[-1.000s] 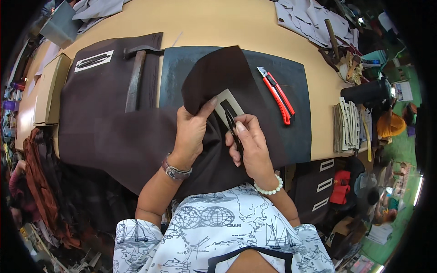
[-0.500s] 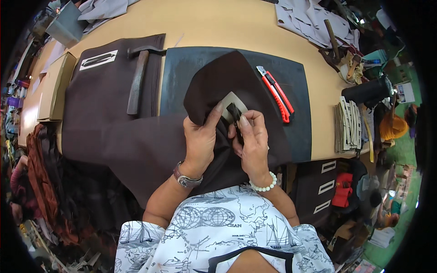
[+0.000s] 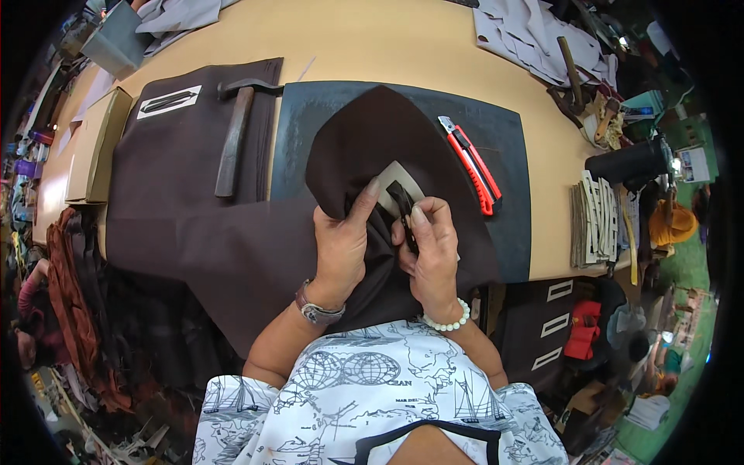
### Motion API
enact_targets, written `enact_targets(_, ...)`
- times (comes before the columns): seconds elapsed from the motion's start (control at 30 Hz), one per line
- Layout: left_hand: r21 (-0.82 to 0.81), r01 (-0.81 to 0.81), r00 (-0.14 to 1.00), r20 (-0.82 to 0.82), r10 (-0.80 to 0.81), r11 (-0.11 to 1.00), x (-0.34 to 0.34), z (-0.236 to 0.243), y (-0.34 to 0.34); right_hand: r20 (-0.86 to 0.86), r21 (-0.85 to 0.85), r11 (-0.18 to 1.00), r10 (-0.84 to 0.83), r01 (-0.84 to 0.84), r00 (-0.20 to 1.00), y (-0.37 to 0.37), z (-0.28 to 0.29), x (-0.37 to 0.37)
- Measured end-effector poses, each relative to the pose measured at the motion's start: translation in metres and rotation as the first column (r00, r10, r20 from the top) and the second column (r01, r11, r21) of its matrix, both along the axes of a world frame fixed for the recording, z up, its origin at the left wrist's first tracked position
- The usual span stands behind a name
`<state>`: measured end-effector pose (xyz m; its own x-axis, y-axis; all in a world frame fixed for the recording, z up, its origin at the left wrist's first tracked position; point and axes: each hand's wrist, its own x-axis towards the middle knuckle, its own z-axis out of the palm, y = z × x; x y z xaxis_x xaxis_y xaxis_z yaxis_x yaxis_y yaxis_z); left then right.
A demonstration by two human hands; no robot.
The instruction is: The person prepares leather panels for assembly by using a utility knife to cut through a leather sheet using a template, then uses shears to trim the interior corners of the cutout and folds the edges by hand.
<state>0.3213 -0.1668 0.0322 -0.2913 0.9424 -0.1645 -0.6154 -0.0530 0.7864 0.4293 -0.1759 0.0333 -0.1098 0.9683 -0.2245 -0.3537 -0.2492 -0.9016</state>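
A large dark brown sheet of leather or similar material (image 3: 256, 240) is folded up between my hands. Set in it is a pale beige rectangular patch (image 3: 396, 173) with a dark, shiny strip (image 3: 404, 211) at its opening. My left hand (image 3: 341, 244) grips the bunched sheet, its thumb pressed against the patch's left edge. With thumb and fingers, my right hand (image 3: 431, 242) pinches the dark strip just below the patch. A raised flap of the sheet stands beyond both hands, over the dark cutting mat (image 3: 508, 186). The fold hides some of my fingers.
A red utility knife (image 3: 473, 167) lies right of the flap. On the left, a hammer (image 3: 235, 139) rests on stacked brown sheets (image 3: 170, 178), the top one with a similar pale patch. A cardboard box (image 3: 101, 147) stands farther left. Slotted pale cards (image 3: 595, 217) stand at the right edge.
The raised flap has leaned slightly left, and the right hand with the strip has shifted a little. Both hands keep their hold.
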Motion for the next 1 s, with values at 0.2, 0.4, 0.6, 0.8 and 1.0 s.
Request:
enact_targets(0.2,0.022,0.039,0.992,-0.117,-0.036,0.999,-0.001,0.001,0.004,-0.059,-0.013,1.000,-0.011,0.011,0.998,0.002,0.003,0.003)
enact_targets(0.4,0.015,0.051,0.999,0.009,-0.051,0.999,0.002,0.001,0.004,-0.086,-0.008,1.000,-0.023,0.023,0.996,0.005,-0.002,0.005)
enact_targets(0.6,-0.073,0.082,0.996,0.049,-0.078,0.994,0.000,0.003,0.009,-0.114,-0.034,0.999,-0.026,0.022,0.993,0.005,-0.004,0.007)
enact_targets(0.8,-0.121,0.142,0.989,0.049,-0.137,0.982,0.000,0.001,0.011,-0.131,-0.048,0.998,-0.055,0.049,0.990,0.005,-0.010,0.007)
enact_targets(1.0,-0.155,0.151,0.988,0.012,-0.151,0.976,-0.011,0.006,0.026,-0.147,-0.040,0.999,0.006,-0.012,0.989,0.005,0.005,0.020)
